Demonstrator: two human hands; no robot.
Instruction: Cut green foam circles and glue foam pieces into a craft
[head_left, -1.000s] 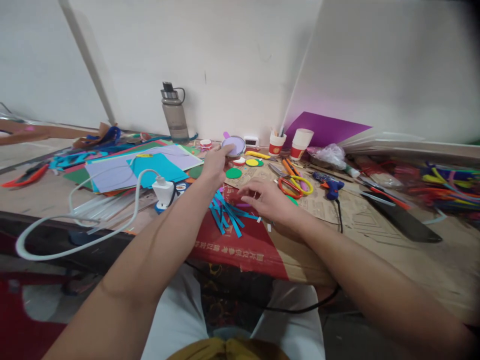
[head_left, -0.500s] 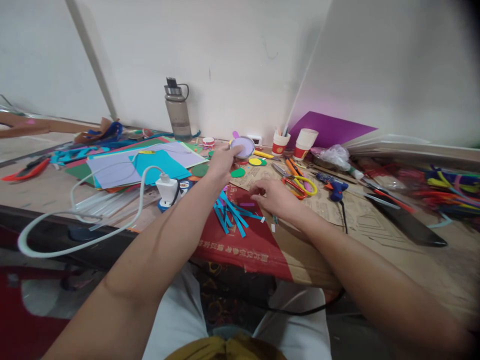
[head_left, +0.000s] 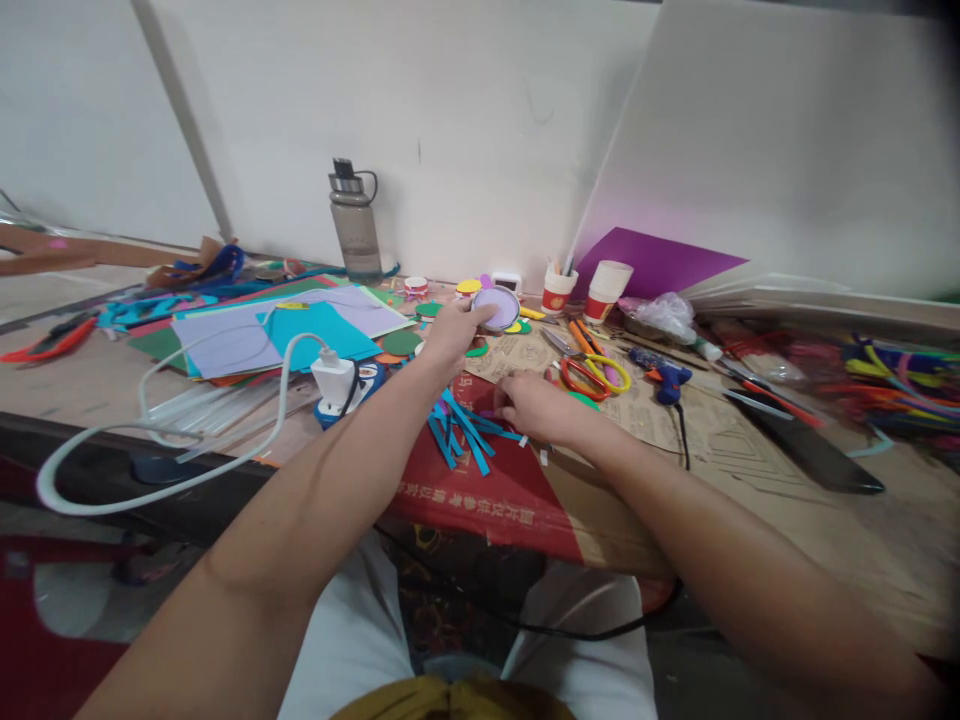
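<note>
My left hand point(head_left: 452, 335) holds a round lavender disc point(head_left: 496, 306) by its edge, lifted a little above the table. My right hand point(head_left: 536, 408) rests on the red cardboard point(head_left: 495, 485) with its fingers pinched on a small purple paper strip beside a loose pile of blue paper strips point(head_left: 457, 432). Green and yellow paper circles point(head_left: 514, 326) lie just under and behind the disc.
Red and yellow scissors point(head_left: 592, 376) and a blue glue gun point(head_left: 664, 377) lie right of my hands. Paper cups point(head_left: 606, 288), a water bottle point(head_left: 354, 224), stacked coloured sheets point(head_left: 285, 330), a white plug with cable point(head_left: 330, 382) and pipe cleaners point(head_left: 900, 375) crowd the table.
My left hand has carried the lavender disc rightward. My right hand has drawn back toward the blue strips and closed its fingers on a small strip.
</note>
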